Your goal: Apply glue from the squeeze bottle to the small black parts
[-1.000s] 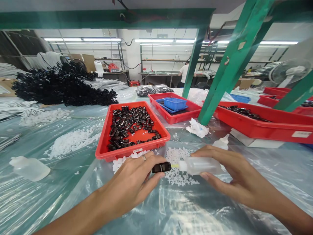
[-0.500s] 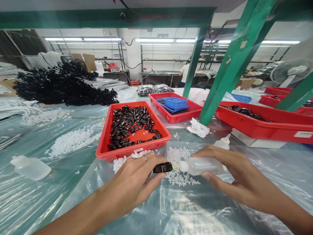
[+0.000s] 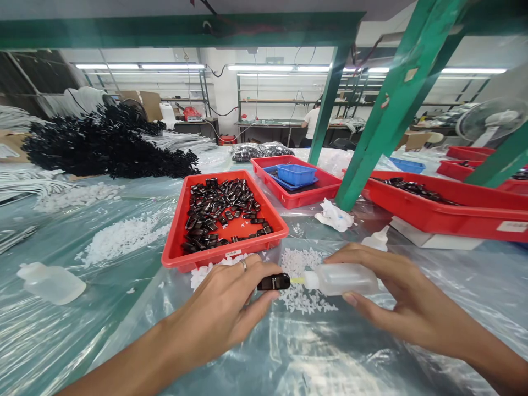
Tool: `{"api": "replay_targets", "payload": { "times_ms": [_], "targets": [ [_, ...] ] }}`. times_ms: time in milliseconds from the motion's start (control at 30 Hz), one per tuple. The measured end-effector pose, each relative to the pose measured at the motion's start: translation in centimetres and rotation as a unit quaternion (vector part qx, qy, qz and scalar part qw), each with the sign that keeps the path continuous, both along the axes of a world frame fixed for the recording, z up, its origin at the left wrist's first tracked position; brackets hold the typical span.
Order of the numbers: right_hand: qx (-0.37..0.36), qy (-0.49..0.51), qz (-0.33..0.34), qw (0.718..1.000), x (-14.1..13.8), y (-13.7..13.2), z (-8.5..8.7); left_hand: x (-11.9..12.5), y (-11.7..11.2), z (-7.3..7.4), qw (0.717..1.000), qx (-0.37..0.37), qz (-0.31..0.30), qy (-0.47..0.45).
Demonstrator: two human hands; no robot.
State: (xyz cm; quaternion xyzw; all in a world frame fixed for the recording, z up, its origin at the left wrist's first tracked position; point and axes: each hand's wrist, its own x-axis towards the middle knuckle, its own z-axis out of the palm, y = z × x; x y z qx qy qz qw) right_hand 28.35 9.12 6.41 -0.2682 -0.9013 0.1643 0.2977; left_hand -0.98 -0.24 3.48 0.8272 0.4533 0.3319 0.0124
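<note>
My left hand (image 3: 231, 297) pinches a glossy black plastic piece (image 3: 274, 282) between thumb and fingers. A translucent squeeze bottle (image 3: 348, 279) lies sideways in my right hand (image 3: 391, 297), gripped by thumb and fingers. Its thin yellow nozzle tip (image 3: 297, 280) points left and meets the right end of the black piece; whether it goes inside cannot be seen. Beneath both hands, small white plastic bits (image 3: 303, 258) are scattered on the clear sheeting. Just beyond my left hand is a red tray (image 3: 225, 256) with many similar black pieces (image 3: 223, 206).
A second squeeze bottle (image 3: 51, 283) lies at the left; another (image 3: 376, 240) is behind my right hand. Crumpled white tissue (image 3: 335, 215) sits by a green post (image 3: 371, 121). Further red trays (image 3: 454, 217) stand right. A black bundle (image 3: 99, 143) lies back left. A person (image 3: 312, 124) is far off.
Almost nothing differs. The bottle and black piece stay joined end to end, with only a very slight shift of my hands.
</note>
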Motion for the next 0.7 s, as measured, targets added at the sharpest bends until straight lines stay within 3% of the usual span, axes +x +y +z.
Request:
{"api": "replay_targets", "payload": {
  "times_ms": [300, 700],
  "targets": [
    [0.02, 0.025, 0.04, 0.999, -0.06, 0.37, 0.01, -0.06, 0.09, -0.07, 0.999, 0.035, -0.007, 0.016],
    [0.039, 0.022, 0.041, 0.998, 0.08, 0.39, -0.08, -0.14, 0.18, 0.09, 0.999, 0.04, -0.023, 0.013]
  ]
}}
